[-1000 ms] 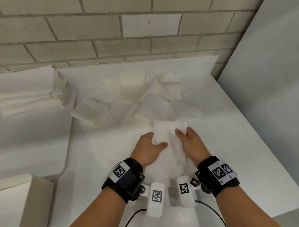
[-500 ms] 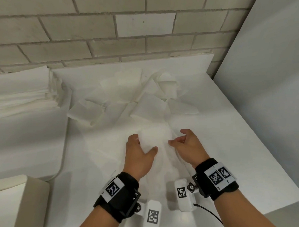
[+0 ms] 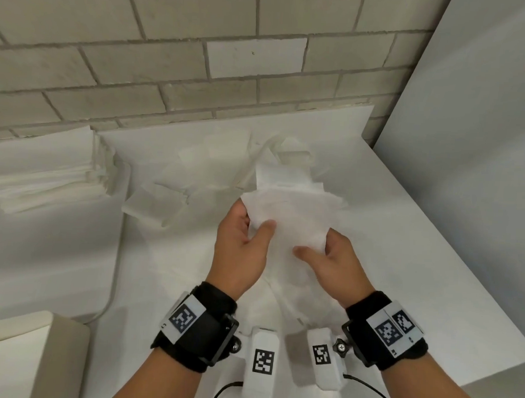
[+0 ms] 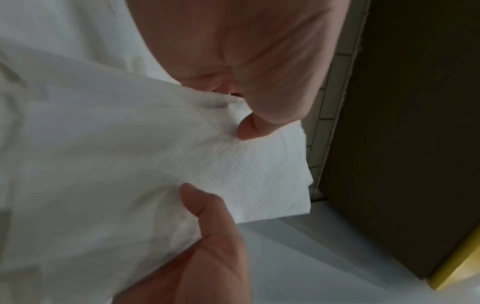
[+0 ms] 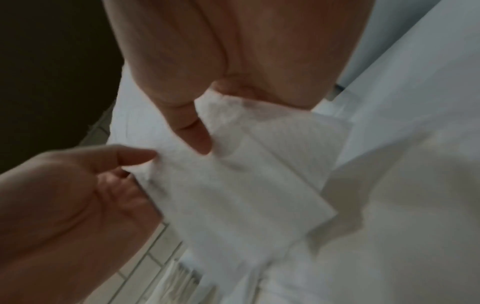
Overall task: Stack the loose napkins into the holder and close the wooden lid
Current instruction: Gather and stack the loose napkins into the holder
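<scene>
A white napkin [image 3: 296,212] is held up above the white table [image 3: 402,265] by both hands. My left hand [image 3: 254,219] pinches its left edge, thumb on top and fingers behind. My right hand [image 3: 316,243] pinches its near right edge in the same way. The left wrist view shows the embossed napkin [image 4: 207,164] under my left thumb; the right wrist view shows the napkin [image 5: 246,185] pinched by my right thumb. Several loose napkins [image 3: 214,172] lie scattered beyond the hands. No wooden lid is in view.
A tall stack of napkins [image 3: 46,171] sits at the left by the brick wall [image 3: 201,60]. A cream box corner [image 3: 22,357] stands at the near left. A grey panel [image 3: 483,148] borders the table's right side.
The hands were pressing the napkin flat on the table; they have since taken it by its edges and lifted it off the table, farther from me.
</scene>
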Motion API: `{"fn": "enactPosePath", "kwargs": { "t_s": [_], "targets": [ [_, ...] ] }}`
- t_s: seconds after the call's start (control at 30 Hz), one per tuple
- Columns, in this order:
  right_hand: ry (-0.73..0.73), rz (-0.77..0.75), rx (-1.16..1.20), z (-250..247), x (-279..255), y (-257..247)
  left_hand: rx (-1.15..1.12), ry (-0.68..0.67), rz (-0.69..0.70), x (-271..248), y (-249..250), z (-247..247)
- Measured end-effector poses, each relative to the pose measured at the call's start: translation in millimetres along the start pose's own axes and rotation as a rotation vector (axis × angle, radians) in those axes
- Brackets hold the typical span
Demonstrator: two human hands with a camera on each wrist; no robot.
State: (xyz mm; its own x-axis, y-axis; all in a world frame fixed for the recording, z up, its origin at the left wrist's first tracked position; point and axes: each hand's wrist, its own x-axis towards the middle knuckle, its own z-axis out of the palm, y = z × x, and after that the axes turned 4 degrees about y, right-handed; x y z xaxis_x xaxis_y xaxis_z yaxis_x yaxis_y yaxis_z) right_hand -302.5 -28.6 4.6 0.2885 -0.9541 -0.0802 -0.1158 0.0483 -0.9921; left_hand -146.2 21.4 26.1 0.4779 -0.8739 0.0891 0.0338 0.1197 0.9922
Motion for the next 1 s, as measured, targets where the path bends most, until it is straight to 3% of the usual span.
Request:
{"fn": "enactPosePath", "kwargs": {
  "t_s": [0.1, 0.17, 0.33, 0.47, 0.53, 0.63, 0.73, 0.83, 1.0],
  "targets": [
    [0.03, -0.161, 0.095, 14, -3, -15, -0.032, 0.022, 0.097, -1, 13, 2],
    [0.035, -0.188, 0.12, 22, 1, -13, -0.016, 0.015, 0.106, -1, 11, 2],
    [-0.06, -0.077, -0.045, 36, 15, 15, 0.09, 0.036, -0.019, -1, -8, 9],
    [-0.141, 0.058, -0.146, 24, 20, 21, 0.012, 0.12, -0.035, 7, -1, -4],
    [-0.065, 0.102, -0.005, 13, 24, 18, -0.144, 0.196, -0.068, 15, 7, -16],
    [0.033, 0.109, 0.404, 7, 26, 1, -0.312, 0.214, -0.064, 20, 17, -35],
    [0.117, 0.018, 0.509, 1, 32, -9, -0.18, 0.196, 0.037, 23, 22, -51],
    [0.141, -0.12, 0.355, 1, 35, -9, -0.028, 0.199, 0.085, 27, 7, -63],
    [0.139, 0.008, 0.14, 12, 35, 28, 0.208, 0.193, -0.051, 18, -47, -70]
  ]
}}
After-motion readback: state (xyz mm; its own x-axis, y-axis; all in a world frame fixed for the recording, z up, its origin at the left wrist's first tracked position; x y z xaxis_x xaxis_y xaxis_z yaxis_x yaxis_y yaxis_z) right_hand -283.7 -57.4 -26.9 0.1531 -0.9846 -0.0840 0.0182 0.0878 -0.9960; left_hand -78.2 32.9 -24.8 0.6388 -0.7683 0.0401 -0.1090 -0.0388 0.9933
